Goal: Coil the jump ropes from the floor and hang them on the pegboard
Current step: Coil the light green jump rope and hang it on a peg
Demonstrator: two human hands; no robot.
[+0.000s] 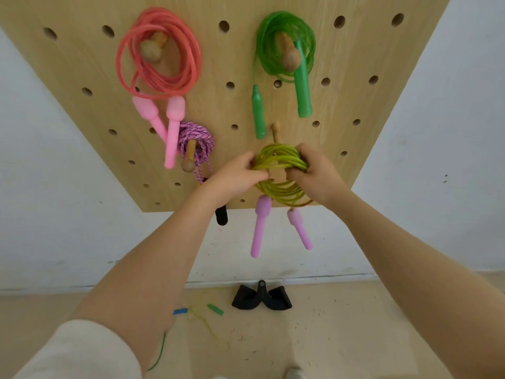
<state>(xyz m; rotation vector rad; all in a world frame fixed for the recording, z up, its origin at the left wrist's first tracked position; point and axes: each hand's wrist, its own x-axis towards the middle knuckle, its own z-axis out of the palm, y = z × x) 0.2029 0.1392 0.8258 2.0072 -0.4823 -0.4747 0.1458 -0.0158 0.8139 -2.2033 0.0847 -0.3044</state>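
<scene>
Left hand [235, 175] and right hand [314, 172] grip yellow-green rope coil [278, 157] at pegboard [218, 110].

text: none legible | labels: none | brands: none | numbers: none | signs: none

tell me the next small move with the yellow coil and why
Probably slide the yellow coil back along the peg toward the pegboard, then let go. Both hands, left and right, grip it there, handles dangling.
</scene>
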